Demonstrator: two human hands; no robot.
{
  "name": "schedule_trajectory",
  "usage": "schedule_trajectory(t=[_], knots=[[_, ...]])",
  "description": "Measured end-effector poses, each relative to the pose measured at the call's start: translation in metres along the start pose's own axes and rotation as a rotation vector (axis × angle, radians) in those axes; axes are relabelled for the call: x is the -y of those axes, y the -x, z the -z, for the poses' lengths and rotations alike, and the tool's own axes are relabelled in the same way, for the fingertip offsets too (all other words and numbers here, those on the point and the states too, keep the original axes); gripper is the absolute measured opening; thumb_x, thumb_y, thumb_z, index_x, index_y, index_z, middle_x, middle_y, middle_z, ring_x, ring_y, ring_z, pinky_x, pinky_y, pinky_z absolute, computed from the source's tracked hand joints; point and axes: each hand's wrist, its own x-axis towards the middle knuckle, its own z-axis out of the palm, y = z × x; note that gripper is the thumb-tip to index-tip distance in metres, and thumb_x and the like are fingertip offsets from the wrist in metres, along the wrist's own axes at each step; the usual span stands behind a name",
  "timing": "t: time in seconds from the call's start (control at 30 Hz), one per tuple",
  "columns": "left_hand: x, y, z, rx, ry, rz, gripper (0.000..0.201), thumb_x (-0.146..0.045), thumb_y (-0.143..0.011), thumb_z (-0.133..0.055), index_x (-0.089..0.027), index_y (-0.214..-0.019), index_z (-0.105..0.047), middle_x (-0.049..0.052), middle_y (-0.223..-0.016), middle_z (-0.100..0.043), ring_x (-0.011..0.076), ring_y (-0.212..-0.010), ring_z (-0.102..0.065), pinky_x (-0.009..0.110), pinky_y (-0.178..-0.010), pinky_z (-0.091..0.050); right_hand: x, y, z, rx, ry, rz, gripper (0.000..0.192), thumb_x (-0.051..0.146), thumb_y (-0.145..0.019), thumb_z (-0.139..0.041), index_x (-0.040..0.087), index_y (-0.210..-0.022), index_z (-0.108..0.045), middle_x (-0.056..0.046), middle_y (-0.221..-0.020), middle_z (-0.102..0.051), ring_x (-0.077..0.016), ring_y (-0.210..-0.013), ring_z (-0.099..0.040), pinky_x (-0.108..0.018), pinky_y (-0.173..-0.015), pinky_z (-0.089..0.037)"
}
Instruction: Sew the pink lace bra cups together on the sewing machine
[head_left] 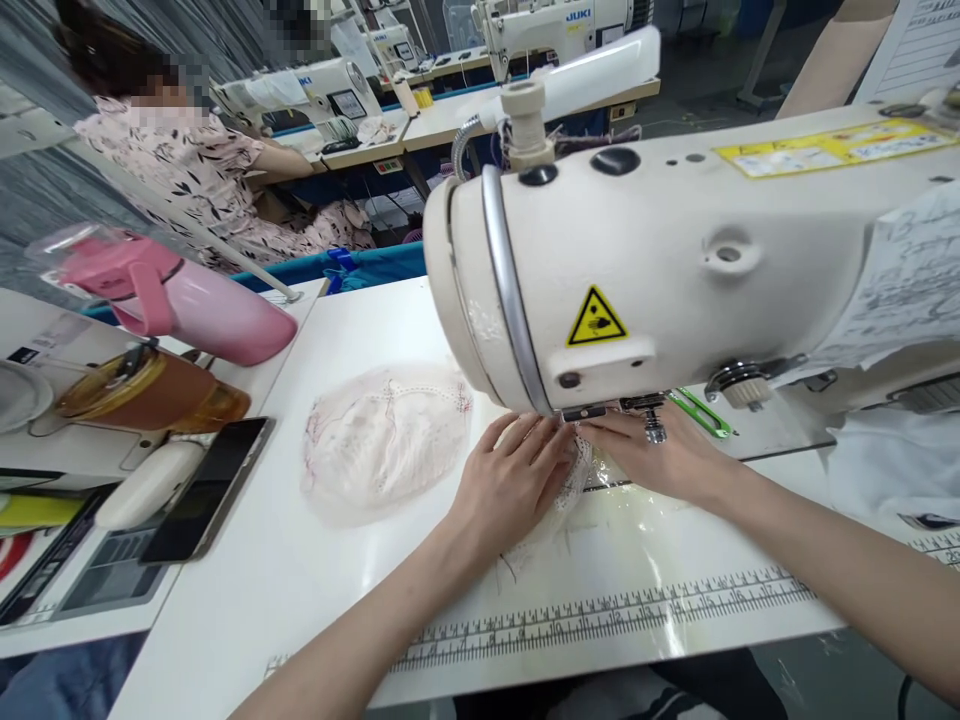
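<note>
- Lace fabric (571, 487) lies under our sewing machine (660, 270), which carries a yellow warning triangle; "JUKI" marks a far machine (559, 25).
- Our left hand (514, 480) and right hand (660, 455) press it flat, fingers spread.
- Bare table (300, 580) reaches left past the finished pile (382, 440).

The white sewing table (315, 560) carries a cream sewing machine (675, 270), a pile of lace cups (382, 440) and a taped measuring strip (600, 615). A green clipper (701, 410) lies beside the needle.

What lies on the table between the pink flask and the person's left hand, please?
In the head view, a pale lace cup piece lies on the white table between the pink flask and the left hand.
</note>
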Motion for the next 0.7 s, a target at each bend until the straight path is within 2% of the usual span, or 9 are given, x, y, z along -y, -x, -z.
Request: schedule_trajectory(t=[0.13,0.23,0.33,0.4,0.47,0.57,0.6,0.63,0.7], knots=[[0.004,0.002,0.027,-0.024,0.003,-0.097,0.027,-0.035,-0.094,-0.053,-0.016,-0.108,-0.065,0.007,-0.112,-0.07,0.024,-0.098,-0.065,0.038,-0.076,-0.048,0.002,-0.005,0.008,-0.101,0.107,0.067,0.03,0.008,-0.085,-0.051,0.02,-0.109,-0.065,-0.001,-0.119,-0.068,-0.0171,-0.081,-0.067,-0.033,-0.061,-0.041],[0.013,0.021,0.046,0.031,0.07,-0.348,0.053,-0.06,-0.089,-0.049,-0.014,-0.108,-0.065,0.01,-0.108,-0.071,0.0241,-0.09,-0.065,0.035,-0.062,-0.046,0.004,-0.009,0.017,-0.085,0.114,0.054,0.026,0.009,-0.089,-0.047,0.018,-0.104,-0.066,-0.001,-0.116,-0.069,-0.0151,-0.075,-0.066,-0.033,-0.057,-0.036],[0.014,0.05,0.052,0.095,0.035,-0.455,0.047,-0.053,-0.088,-0.057,-0.014,-0.115,-0.062,0.009,-0.113,-0.069,0.0212,-0.092,-0.065,0.03,-0.058,-0.047,0.004,-0.013,0.022,-0.025,0.054,0.05,0.034,0.001,-0.085,-0.04,0.019,-0.096,-0.066,0.002,-0.108,-0.072,-0.0131,-0.071,-0.065,-0.032,-0.057,-0.033],[0.009,0.065,0.052,0.061,0.028,-0.348,0.027,-0.022,-0.089,-0.06,-0.017,-0.116,-0.06,0.006,-0.112,-0.07,0.0175,-0.089,-0.065,0.026,-0.062,-0.05,0.003,-0.014,0.023,-0.01,-0.003,0.049,0.035,0.0,-0.082,-0.04,0.02,-0.095,-0.066,0.001,-0.106,-0.072,-0.0133,-0.072,-0.064,-0.031,-0.061,-0.034],[0.002,0.071,0.052,0.011,0.124,-0.125,0.026,-0.007,-0.09,-0.051,-0.018,-0.112,-0.059,0.007,-0.113,-0.069,0.0165,-0.092,-0.066,0.025,-0.069,-0.053,0.003,-0.013,0.02,-0.052,-0.075,0.046,0.033,0.004,-0.08,-0.042,0.02,-0.098,-0.065,0.0,-0.104,-0.071,-0.0142,-0.073,-0.063,-0.032,-0.066,-0.035],[-0.003,0.06,0.061,0.053,0.328,0.248,0.023,-0.011,-0.096,-0.038,-0.019,-0.109,-0.055,0.009,-0.116,-0.066,0.0161,-0.096,-0.066,0.024,-0.072,-0.054,0.004,-0.01,0.016,-0.108,-0.134,0.02,0.032,0.011,-0.079,-0.045,0.02,-0.104,-0.063,-0.001,-0.105,-0.069,-0.0141,-0.072,-0.061,-0.031,-0.067,-0.033],[-0.002,0.053,0.065,0.091,0.35,0.307,0.023,-0.015,-0.098,-0.036,-0.019,-0.113,-0.053,0.008,-0.11,-0.068,0.0157,-0.091,-0.068,0.024,-0.069,-0.054,0.004,-0.01,0.015,-0.119,-0.125,0.016,0.029,0.013,-0.081,-0.045,0.02,-0.102,-0.064,0.0,-0.103,-0.069,-0.0129,-0.07,-0.059,-0.031,-0.065,-0.032],[0.001,0.045,0.069,0.134,0.343,0.328,0.023,-0.018,-0.099,-0.035,-0.019,-0.114,-0.052,0.005,-0.098,-0.07,0.0148,-0.08,-0.068,0.023,-0.062,-0.052,0.004,-0.009,0.014,-0.13,-0.106,0.02,0.025,0.014,-0.083,-0.046,0.021,-0.099,-0.064,0.002,-0.101,-0.069,-0.0113,-0.067,-0.057,-0.03,-0.064,-0.031],[0.008,0.029,0.072,0.2,0.286,0.244,0.019,-0.026,-0.1,-0.038,-0.018,-0.109,-0.052,0.002,-0.083,-0.067,0.0156,-0.067,-0.065,0.025,-0.055,-0.048,0.004,-0.009,0.013,-0.149,-0.064,0.046,0.019,0.016,-0.089,-0.047,0.023,-0.09,-0.065,0.004,-0.092,-0.068,-0.0087,-0.062,-0.051,-0.03,-0.063,-0.029]])
